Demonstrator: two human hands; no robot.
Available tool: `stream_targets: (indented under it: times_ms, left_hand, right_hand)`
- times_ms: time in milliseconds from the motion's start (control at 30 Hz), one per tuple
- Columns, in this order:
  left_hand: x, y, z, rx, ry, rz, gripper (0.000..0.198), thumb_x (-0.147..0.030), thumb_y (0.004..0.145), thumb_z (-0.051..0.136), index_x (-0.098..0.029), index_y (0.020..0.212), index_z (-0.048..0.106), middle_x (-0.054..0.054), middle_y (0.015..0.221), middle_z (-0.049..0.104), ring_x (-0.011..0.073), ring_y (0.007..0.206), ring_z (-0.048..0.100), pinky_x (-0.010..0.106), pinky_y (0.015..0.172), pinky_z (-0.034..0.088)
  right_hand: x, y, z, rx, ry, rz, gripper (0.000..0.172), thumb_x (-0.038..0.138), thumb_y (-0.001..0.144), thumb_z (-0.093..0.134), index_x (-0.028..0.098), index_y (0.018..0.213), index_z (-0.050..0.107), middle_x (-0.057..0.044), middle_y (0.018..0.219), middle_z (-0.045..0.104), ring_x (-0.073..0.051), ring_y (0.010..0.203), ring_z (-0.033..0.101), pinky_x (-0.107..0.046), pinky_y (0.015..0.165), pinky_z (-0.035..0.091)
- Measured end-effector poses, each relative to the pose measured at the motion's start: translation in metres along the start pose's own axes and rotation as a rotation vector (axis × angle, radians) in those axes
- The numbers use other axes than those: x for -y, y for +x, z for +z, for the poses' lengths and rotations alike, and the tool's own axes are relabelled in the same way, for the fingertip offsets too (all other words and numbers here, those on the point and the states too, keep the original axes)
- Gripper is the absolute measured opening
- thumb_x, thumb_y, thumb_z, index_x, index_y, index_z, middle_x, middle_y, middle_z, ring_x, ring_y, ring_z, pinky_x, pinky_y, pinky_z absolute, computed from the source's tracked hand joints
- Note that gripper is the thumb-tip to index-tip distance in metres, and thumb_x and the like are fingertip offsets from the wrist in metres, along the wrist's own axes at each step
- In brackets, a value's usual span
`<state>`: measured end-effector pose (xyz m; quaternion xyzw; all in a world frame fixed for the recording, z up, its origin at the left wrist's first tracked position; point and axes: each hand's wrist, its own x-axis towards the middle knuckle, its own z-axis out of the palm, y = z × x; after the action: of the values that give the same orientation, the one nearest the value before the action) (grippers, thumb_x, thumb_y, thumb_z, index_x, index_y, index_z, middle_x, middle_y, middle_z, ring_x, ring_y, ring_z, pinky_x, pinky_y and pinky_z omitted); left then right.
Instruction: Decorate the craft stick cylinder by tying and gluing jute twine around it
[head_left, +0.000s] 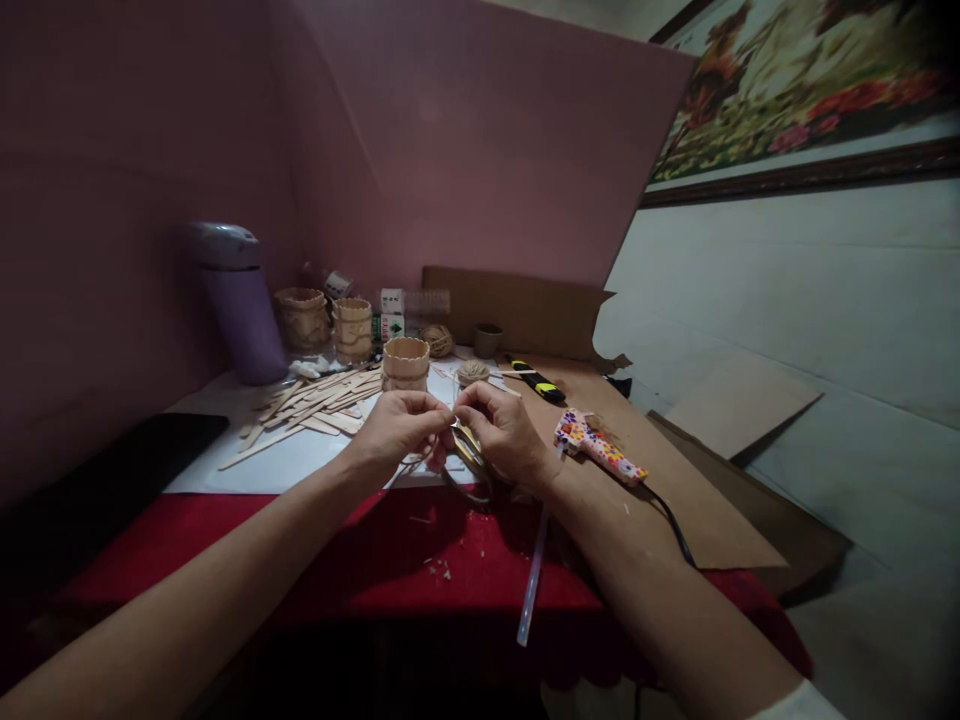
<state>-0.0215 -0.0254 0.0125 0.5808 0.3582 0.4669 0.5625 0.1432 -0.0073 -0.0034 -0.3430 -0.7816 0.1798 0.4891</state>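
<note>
1. Left hand [405, 428] and right hand [496, 430]: both nearly closed, thumbs and forefingers pinched together, apparently on one small piece [454, 422] between the fingertips, too small to identify.
2. Step in hand, as judged: fine fingertip work on that piece; the next move likely calls for a steady pinch and small adjustments.
3. Beneath the hands: one looped metal tool, probably scissors [471, 455]; whether a finger bears it cannot be told.
4. Beyond the hands: three wooden cups [406, 368], two twine balls [472, 373].
5. Left of the left hand: craft sticks [319, 400], overlapping, uncountable; farther off, one purple bottle [241, 315].
6. Right of the right hand: one glue gun [600, 447]; beyond it, one utility knife [538, 381].
7. Below the right wrist: one glue stick [533, 580], overhanging the bench [300, 560].
</note>
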Motion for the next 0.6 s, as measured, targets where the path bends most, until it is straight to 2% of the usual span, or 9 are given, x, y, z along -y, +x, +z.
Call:
stream_targets:
  times_ms: [133,333,467,600]
  left_hand:
    - [-0.0032,-0.001,0.0028,-0.001,0.093,0.002,0.019,-0.024,0.068,0.069,-0.013,0.056,0.06,0.002,0.045,0.06,0.0105,0.032,0.053,0.019,0.036,0.034]
    - [-0.0001,0.0008,0.0012,0.029,0.018,-0.039,0.005,-0.018,0.063,0.063,-0.014,0.065,0.061,0.002,0.053,0.065,0.013,0.033,0.055,0.023,0.035,0.041]
    - [0.002,0.0017,-0.0001,0.044,-0.076,-0.067,0.01,-0.019,0.066,0.066,-0.013,0.073,0.063,0.004,0.061,0.069,0.0145,0.043,0.061,0.027,0.044,0.05]
    - [0.002,0.0015,-0.001,0.048,-0.018,-0.03,0.019,-0.027,0.071,0.073,-0.012,0.066,0.063,0.004,0.057,0.065,0.0101,0.04,0.056,0.021,0.041,0.043]
  right_hand:
    - [0.002,-0.0003,0.0007,0.028,-0.019,0.032,0.01,0.017,0.083,0.055,0.02,0.073,0.056,0.002,0.066,0.057,-0.013,0.063,0.049,-0.026,0.064,0.038]
    - [-0.0007,0.0013,-0.0008,0.046,-0.006,0.071,0.011,0.018,0.083,0.053,0.02,0.073,0.057,0.003,0.065,0.055,-0.012,0.061,0.047,-0.025,0.061,0.037]
    - [-0.0035,0.0025,-0.0025,0.027,0.001,0.086,0.012,0.02,0.084,0.053,0.02,0.072,0.055,0.003,0.064,0.054,-0.012,0.06,0.046,-0.025,0.058,0.035]
    - [-0.003,0.0025,-0.0032,0.005,0.024,0.091,0.012,0.022,0.085,0.053,0.02,0.074,0.053,0.003,0.065,0.054,-0.012,0.061,0.046,-0.025,0.058,0.035]
